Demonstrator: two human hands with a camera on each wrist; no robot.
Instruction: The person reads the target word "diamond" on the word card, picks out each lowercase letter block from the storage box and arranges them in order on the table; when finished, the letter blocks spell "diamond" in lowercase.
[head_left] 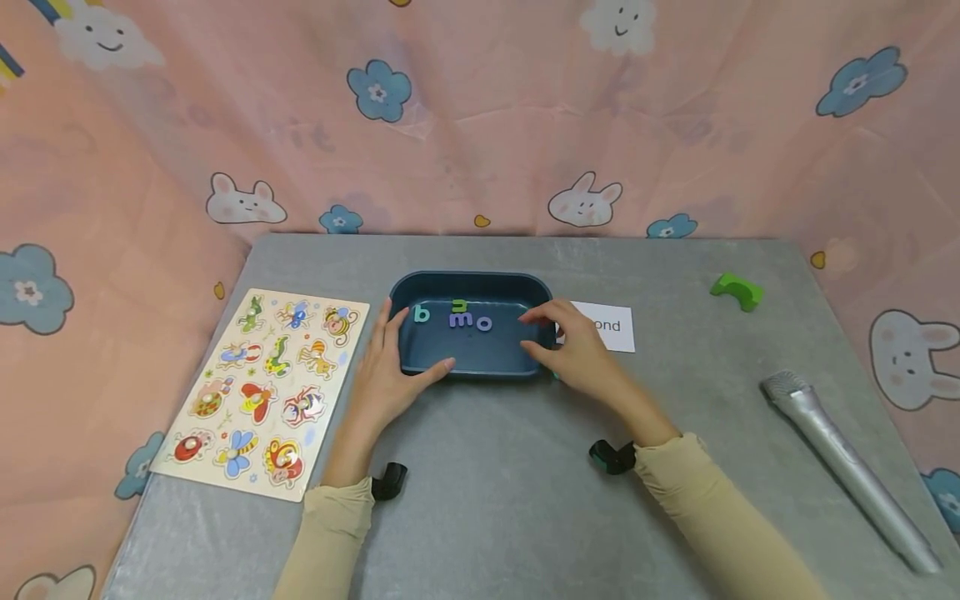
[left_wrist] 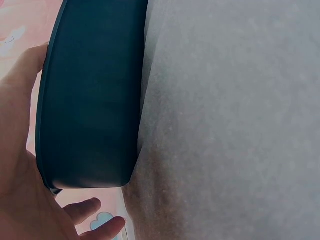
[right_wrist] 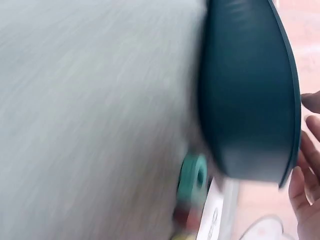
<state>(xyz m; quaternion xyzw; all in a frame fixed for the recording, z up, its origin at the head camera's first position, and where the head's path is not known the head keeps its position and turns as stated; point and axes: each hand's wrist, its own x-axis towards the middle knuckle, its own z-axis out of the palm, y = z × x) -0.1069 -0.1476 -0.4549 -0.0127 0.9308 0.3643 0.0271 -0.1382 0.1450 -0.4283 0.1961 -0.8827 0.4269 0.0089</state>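
Currently, the left hand (head_left: 386, 362) is spreading its thumb and fingers around the near left corner of the dark blue tray (head_left: 480, 367), touching the rim, while the right hand (head_left: 581, 350) is hovering at the tray's right end with thumb and fingers parted; no piece is showing between them. The tray is sitting toward the far side of the gray table (head_left: 525, 500), near its middle. Presumably, the step is involving steadying the tray and handling the letters inside; for good results, the left hand should be applying light pressure only, keeping the tray from sliding, and the right fingertips should be pinching one letter at a time by its edges. Regarding writing, a teal "b" (head_left: 417, 312), a purple "m" (head_left: 461, 320) and a purple "o" (head_left: 478, 324) are lying inside; a green letter (head_left: 459, 306) just beyond the "m" is reading as either "n" or "u". On the white card (head_left: 621, 335) at right, "ond" is showing, the right hand covering its left part. No brand is appearing.
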